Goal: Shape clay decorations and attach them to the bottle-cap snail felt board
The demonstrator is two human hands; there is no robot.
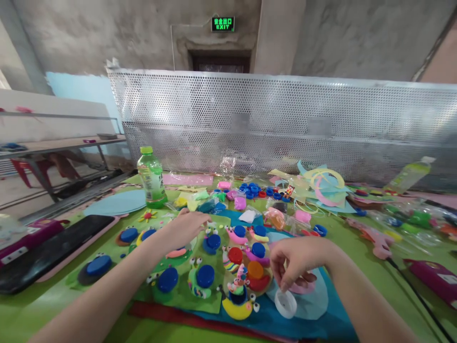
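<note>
Two hands out — left hand (pixel 191 222) near blue-capped snail (pixel 213 244), fingertips hidden, grip can't be told; a low pass could knock the snail. Right hand (pixel 302 257) pinches white cap (pixel 286 306) over light-blue paper (pixel 318 300) — rim-only hold, might slip.

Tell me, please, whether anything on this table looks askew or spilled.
The white-capped bottle at the back right appears tilted, unlike the upright green-capped bottle at the left, though lens distortion may exaggerate that. I see no clear spill.
</note>
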